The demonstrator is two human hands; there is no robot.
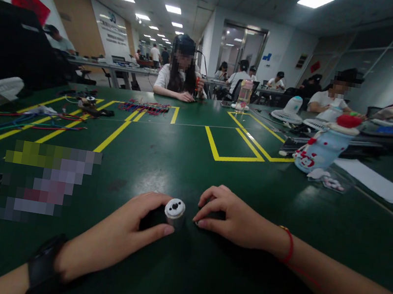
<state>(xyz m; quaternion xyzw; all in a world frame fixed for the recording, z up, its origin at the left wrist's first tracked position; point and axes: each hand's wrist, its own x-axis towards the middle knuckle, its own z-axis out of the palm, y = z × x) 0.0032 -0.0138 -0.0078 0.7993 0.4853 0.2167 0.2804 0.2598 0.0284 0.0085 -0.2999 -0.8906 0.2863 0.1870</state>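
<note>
Two hands are meeting at the near edge of the green table (pixel 193 166) — the left hand (pixel 118 239) is pinching a small motor (pixel 175 211) upright, steadying it, while the right hand (pixel 233 218) is resting curled beside it, holding nothing visible.

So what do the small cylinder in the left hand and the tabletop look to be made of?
Small cylinder: seemingly metal, with a dull silver side and a white, probably plastic end cap with small holes. Tabletop: dark green mat, slightly glossy, reflecting the ceiling lights; possibly rubber.

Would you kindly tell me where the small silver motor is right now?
In the head view, the small silver motor stands low at centre on the green table, gripped by the left hand, with the right hand just beside it.
</note>
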